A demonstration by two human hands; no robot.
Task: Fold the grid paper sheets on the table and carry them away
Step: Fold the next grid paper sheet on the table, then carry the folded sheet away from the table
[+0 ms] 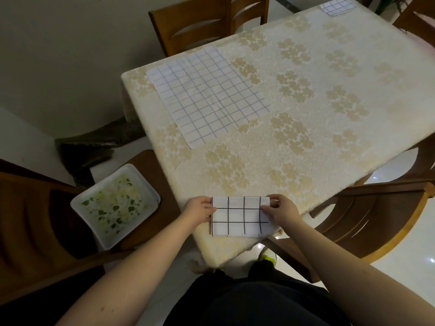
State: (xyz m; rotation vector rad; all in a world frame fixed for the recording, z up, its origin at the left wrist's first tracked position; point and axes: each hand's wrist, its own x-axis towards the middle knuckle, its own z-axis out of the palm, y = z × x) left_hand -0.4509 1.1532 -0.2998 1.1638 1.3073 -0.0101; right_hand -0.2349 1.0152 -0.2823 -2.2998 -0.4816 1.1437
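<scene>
So you've got the folded grid sheet [240, 216] right at the near corner of the table [306, 149], long axis running left to right between your hands. Your left hand [200, 209] pinches its left edge and your right hand [280, 210] pinches the right edge, thumbs on top, so neither hand is really nearer. It looks like a compact white rectangle with bold black grid lines, several layers thick. The next one to deal with, I'd guess, is the unfolded grid sheet [207, 95], flat, thinner lines, lying far and left of your hands. A third small grid sheet [337, 5] sits at the far corner.
</scene>
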